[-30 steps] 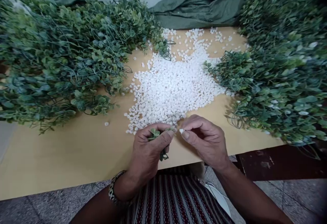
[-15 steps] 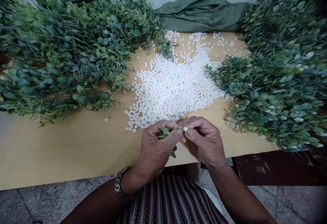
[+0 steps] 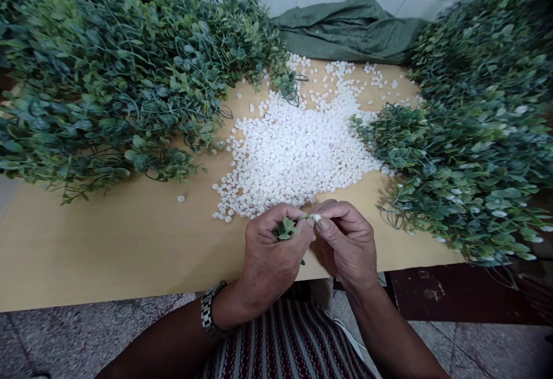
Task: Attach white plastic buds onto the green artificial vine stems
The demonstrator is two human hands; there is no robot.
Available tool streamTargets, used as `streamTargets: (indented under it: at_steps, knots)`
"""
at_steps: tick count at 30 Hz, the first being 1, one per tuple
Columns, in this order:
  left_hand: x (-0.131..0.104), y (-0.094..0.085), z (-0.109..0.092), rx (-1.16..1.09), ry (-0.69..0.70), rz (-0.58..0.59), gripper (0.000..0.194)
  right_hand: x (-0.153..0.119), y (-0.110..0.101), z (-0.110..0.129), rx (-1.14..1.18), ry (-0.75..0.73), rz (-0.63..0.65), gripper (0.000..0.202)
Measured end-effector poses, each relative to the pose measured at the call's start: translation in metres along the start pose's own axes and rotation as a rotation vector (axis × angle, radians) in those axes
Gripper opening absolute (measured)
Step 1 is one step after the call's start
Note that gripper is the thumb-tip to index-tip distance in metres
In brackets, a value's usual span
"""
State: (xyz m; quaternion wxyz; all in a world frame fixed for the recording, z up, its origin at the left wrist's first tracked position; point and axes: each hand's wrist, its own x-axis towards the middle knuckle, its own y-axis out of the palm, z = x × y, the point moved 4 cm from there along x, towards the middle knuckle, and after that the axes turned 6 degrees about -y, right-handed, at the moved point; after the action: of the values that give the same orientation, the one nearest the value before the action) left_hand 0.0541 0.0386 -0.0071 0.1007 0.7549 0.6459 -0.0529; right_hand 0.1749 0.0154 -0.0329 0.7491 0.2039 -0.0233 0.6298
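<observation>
Between finger and thumb, my left hand grips an artificial leaf sprig, whose green leaves poke out of the fist. Pinched in the fingertips of my right hand is a small white flower bead, up against the sprig's tip. The two hands meet close above the table's front edge. Whether the stem sits inside the bead is too small to tell. Just beyond my fingers spreads a heap of white flower beads.
Piles of artificial greenery lie at the left and right; the right pile carries white tips. A dark green cloth sack lies against the tiled wall. One loose bead rests on the wooden table.
The white bead and the sprig's tip are closer together, and my left hand has shifted slightly right. The whole view has tilted a little.
</observation>
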Motion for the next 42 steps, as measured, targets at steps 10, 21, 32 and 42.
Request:
streamTargets:
  at_steps: [10, 21, 32, 42]
  knots:
    - [-0.008, 0.001, -0.005, 0.129, 0.339, -0.076, 0.012, -0.008, 0.003, 0.018, -0.451, -0.356, -0.077, 0.023]
    - [-0.012, 0.000, -0.009, 0.264, 0.436, -0.029, 0.014, -0.016, 0.005, 0.027, -0.679, -0.610, -0.070, 0.035]
    - [-0.009, 0.002, -0.004, 0.184, 0.420, 0.014, 0.011, -0.015, 0.005, 0.030, -0.757, -0.729, -0.019, 0.034]
    - [-0.007, 0.005, -0.001, 0.162, 0.400, 0.050, 0.009, -0.017, 0.000, 0.029, -0.738, -0.714, 0.041, 0.033]
